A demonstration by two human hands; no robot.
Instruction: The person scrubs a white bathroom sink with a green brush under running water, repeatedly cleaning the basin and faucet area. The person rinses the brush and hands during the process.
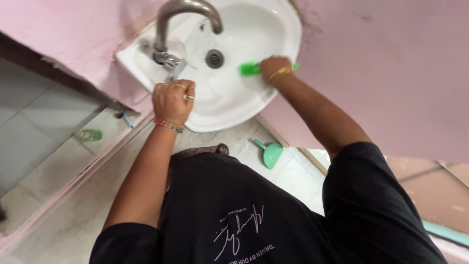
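Green scrub brush (250,69), gripped in the right hand (276,70), is scouring the white basin (229,105) near its right rim; left hand (172,101), fingers curled, is bracing the front-left rim; next stroke likely needs firm pressure toward the drain (214,58).

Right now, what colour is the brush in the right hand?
Bright green brush, head view.

- The left hand (172,101) shows its back to the camera, fingers curled under into a loose fist, rings on two of them.
- A beaded multicoloured band circles the left wrist (forearm bare, reaching straight forward).
- The right hand (276,69) is clenched, knuckles up, a gold bangle at the wrist.
- The right arm stretches forward, elbow slightly bent.
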